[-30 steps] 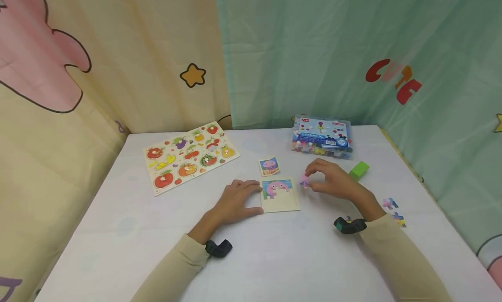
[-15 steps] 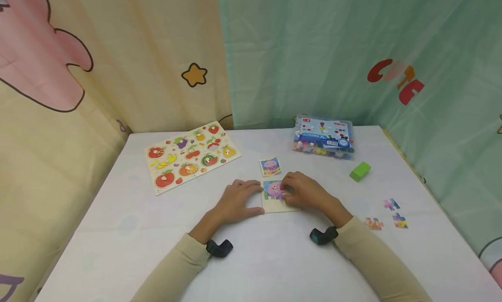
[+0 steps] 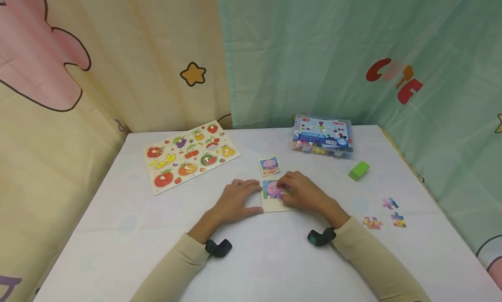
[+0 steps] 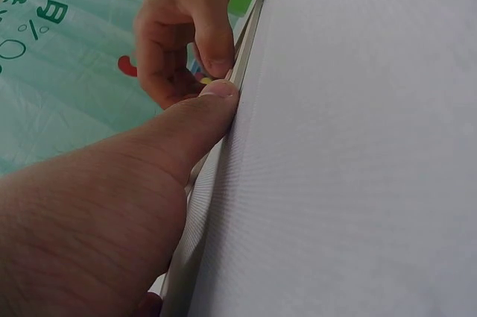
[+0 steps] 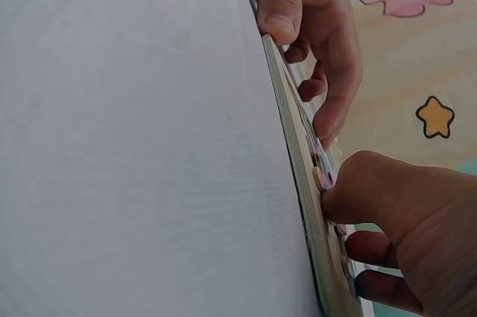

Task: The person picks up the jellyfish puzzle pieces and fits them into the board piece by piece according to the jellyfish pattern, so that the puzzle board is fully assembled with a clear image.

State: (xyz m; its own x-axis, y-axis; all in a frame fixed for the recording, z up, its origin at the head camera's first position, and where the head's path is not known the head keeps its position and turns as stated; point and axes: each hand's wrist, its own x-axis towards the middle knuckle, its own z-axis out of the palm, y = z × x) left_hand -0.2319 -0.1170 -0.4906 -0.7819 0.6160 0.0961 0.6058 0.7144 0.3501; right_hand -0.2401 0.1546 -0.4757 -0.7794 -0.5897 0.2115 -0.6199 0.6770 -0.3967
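A small wooden jigsaw board (image 3: 271, 206) lies flat on the white table, its upper part filled with pieces of a pink cartoon figure. My left hand (image 3: 237, 201) rests against the board's left side, thumb at the lower corner and fingertips at the upper one. Over the board's right half, my right hand (image 3: 305, 193) pinches a pink puzzle piece (image 3: 279, 197) down on the picture, hiding most of it. In the right wrist view, the thumb of the right hand (image 5: 406, 216) touches the pieces above the board's pale edge (image 5: 297, 149).
Loose puzzle pieces (image 3: 372, 223) lie to the right. A small picture card (image 3: 269, 166) sits just behind the board, a green block (image 3: 358, 171) right of it. Farther back are a fruit peg board (image 3: 192, 157) and a clear plastic box of beads (image 3: 322, 137). Curtains hang behind the table.
The right hand has carried the pink puzzle piece leftward from beside the board onto it, and has stayed there since half a second ago. The left hand has not moved.
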